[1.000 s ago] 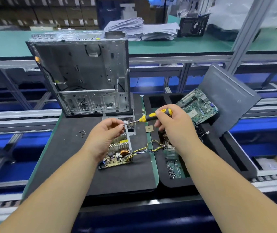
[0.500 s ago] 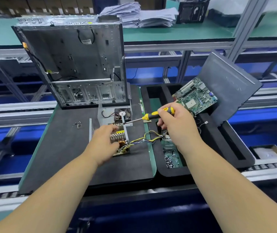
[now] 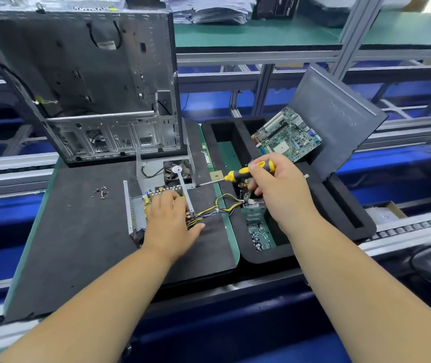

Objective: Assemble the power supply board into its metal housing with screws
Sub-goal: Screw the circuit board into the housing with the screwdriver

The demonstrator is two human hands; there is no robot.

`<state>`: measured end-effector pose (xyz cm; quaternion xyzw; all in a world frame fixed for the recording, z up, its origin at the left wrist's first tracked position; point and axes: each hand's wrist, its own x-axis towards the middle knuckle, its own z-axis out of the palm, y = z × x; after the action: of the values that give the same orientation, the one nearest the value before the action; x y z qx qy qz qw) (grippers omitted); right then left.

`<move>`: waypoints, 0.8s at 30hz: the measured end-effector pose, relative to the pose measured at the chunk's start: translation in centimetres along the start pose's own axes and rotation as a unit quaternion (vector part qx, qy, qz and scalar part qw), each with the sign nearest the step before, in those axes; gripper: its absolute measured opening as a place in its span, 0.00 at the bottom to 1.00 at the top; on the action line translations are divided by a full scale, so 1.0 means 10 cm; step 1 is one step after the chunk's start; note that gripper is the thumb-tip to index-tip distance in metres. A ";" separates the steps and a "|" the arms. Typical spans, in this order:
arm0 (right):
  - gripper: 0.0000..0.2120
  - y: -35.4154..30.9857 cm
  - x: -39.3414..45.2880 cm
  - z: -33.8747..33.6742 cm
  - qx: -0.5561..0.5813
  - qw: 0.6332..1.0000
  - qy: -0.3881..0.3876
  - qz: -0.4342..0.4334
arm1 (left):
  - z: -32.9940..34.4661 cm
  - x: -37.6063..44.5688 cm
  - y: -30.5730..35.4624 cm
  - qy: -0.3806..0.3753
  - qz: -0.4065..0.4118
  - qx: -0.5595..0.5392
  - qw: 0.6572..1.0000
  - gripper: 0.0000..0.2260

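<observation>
Left hand [image 3: 168, 221] presses flat, fingers relaxed, on the power supply board [image 3: 154, 199], apparently seating it in the metal housing [image 3: 133, 205] at the mat's centre. Right hand [image 3: 278, 189] grips the screwdriver [image 3: 245, 174], tip pointing toward nine o'clock, seemingly ready; loose screws [image 3: 101, 192] lie at the housing's nine o'clock.

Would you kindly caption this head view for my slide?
Left hand presses power supply board into metal housing; right hand holds yellow-and-black screwdriver.

Power supply board [image 3: 154, 199] mostly under left hand [image 3: 168, 224]
</observation>
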<state>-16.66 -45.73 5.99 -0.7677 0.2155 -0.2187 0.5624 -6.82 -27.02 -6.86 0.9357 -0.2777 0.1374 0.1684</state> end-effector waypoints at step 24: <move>0.03 -0.19 -0.18 -0.21 -0.022 0.999 0.023 -0.014 | -0.04 -0.08 0.13 -0.179 0.079 -0.026 0.980 0.11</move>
<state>-19.20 -45.83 8.19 -0.7777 0.2226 -0.2387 0.5372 -8.25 -27.48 -6.52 0.9157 -0.3796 -0.0265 0.1293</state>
